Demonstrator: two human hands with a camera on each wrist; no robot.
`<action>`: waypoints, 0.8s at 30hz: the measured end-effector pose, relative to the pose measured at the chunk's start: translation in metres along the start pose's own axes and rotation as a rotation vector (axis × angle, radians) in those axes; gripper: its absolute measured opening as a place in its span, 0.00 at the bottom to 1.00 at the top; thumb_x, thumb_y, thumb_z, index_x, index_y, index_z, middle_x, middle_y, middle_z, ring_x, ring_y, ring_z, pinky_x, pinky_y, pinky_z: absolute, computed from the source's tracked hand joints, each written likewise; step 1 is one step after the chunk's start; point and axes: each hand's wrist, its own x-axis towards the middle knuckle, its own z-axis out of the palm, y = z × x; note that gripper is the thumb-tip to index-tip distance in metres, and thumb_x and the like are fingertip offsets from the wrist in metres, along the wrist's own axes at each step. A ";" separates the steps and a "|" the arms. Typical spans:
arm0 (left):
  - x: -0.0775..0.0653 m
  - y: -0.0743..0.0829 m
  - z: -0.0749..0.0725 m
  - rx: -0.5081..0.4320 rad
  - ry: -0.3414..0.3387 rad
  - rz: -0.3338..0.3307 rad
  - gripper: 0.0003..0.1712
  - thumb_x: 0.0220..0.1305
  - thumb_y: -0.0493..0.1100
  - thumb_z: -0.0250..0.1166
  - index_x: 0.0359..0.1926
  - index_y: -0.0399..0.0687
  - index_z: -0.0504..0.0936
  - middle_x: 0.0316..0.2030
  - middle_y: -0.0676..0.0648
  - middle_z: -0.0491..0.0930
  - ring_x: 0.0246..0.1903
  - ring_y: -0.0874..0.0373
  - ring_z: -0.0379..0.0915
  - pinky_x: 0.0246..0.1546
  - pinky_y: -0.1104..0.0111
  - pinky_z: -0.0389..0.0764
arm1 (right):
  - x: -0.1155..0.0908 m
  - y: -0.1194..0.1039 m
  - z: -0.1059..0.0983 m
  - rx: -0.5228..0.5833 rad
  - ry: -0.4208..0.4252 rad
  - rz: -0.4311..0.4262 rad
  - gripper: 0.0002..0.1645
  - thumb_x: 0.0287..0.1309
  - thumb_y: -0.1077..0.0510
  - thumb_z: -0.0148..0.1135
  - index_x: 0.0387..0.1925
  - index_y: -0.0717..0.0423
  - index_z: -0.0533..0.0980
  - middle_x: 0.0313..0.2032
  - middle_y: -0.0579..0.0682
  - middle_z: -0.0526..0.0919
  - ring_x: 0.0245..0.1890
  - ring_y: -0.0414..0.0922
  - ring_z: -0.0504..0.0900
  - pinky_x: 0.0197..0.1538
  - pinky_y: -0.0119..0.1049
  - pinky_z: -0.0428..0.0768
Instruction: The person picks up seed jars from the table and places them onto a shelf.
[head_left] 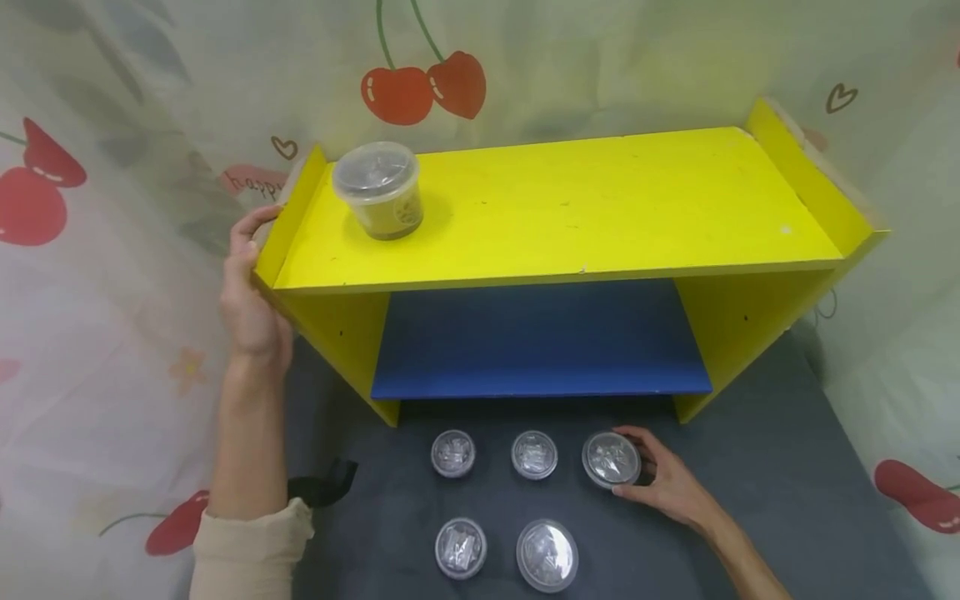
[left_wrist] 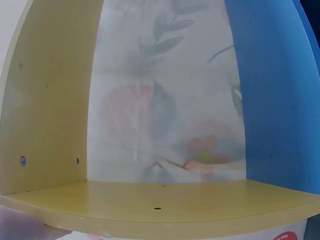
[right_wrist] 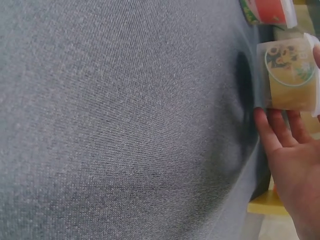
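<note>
My right hand (head_left: 660,483) grips a round lidded plastic tub (head_left: 611,458) at its right side, thumb at the near edge and fingers at the far edge. In the right wrist view the tub (right_wrist: 290,85) shows pale yellow contents and a printed round label, its base close to the grey cloth. My left hand (head_left: 255,296) holds the left side panel of the yellow and blue shelf unit (head_left: 570,217) near its top. Another lidded tub (head_left: 378,196) stands on the left of the yellow top board. In the left wrist view, part of my hand (left_wrist: 30,227) shows below the yellow panel (left_wrist: 165,200).
On the dark grey cloth (head_left: 390,508) stand several more lidded tubs, two (head_left: 453,454) (head_left: 534,455) in the row with the gripped one and two nearer (head_left: 461,548) (head_left: 547,556). Behind the blue shelf board (head_left: 540,342) hangs a cherry-printed curtain (head_left: 570,67). A black strap-like thing (head_left: 326,487) lies by my left forearm.
</note>
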 end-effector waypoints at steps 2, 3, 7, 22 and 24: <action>0.000 0.000 0.001 0.003 0.000 -0.001 0.24 0.71 0.43 0.39 0.63 0.42 0.68 0.32 0.43 0.75 0.23 0.57 0.72 0.27 0.72 0.77 | -0.001 -0.003 0.000 0.028 -0.004 -0.008 0.51 0.43 0.59 0.81 0.68 0.54 0.64 0.60 0.57 0.74 0.55 0.39 0.77 0.52 0.32 0.79; 0.000 0.000 0.001 0.007 0.001 -0.001 0.24 0.71 0.43 0.39 0.63 0.42 0.68 0.33 0.43 0.75 0.23 0.57 0.72 0.27 0.72 0.77 | -0.001 -0.005 0.001 0.041 -0.006 -0.007 0.51 0.43 0.59 0.81 0.68 0.54 0.64 0.60 0.58 0.73 0.54 0.39 0.78 0.52 0.32 0.79; 0.000 0.000 0.001 0.020 0.006 -0.001 0.24 0.71 0.44 0.39 0.63 0.43 0.68 0.34 0.43 0.76 0.24 0.57 0.72 0.28 0.72 0.77 | -0.003 -0.013 0.002 0.049 -0.014 -0.008 0.50 0.44 0.59 0.81 0.68 0.53 0.64 0.60 0.58 0.73 0.55 0.39 0.78 0.52 0.33 0.80; 0.000 0.000 0.000 0.046 0.007 -0.006 0.24 0.72 0.44 0.40 0.63 0.44 0.68 0.34 0.43 0.75 0.24 0.57 0.71 0.28 0.72 0.77 | -0.004 -0.059 -0.004 0.009 0.014 -0.110 0.50 0.45 0.63 0.80 0.68 0.52 0.64 0.60 0.55 0.74 0.56 0.37 0.76 0.54 0.28 0.76; 0.000 0.000 0.000 0.044 0.009 -0.004 0.24 0.72 0.44 0.40 0.63 0.44 0.68 0.33 0.43 0.75 0.23 0.57 0.71 0.28 0.72 0.76 | -0.004 -0.065 -0.005 0.025 0.019 -0.133 0.50 0.45 0.65 0.79 0.68 0.53 0.63 0.60 0.56 0.73 0.56 0.36 0.75 0.54 0.27 0.76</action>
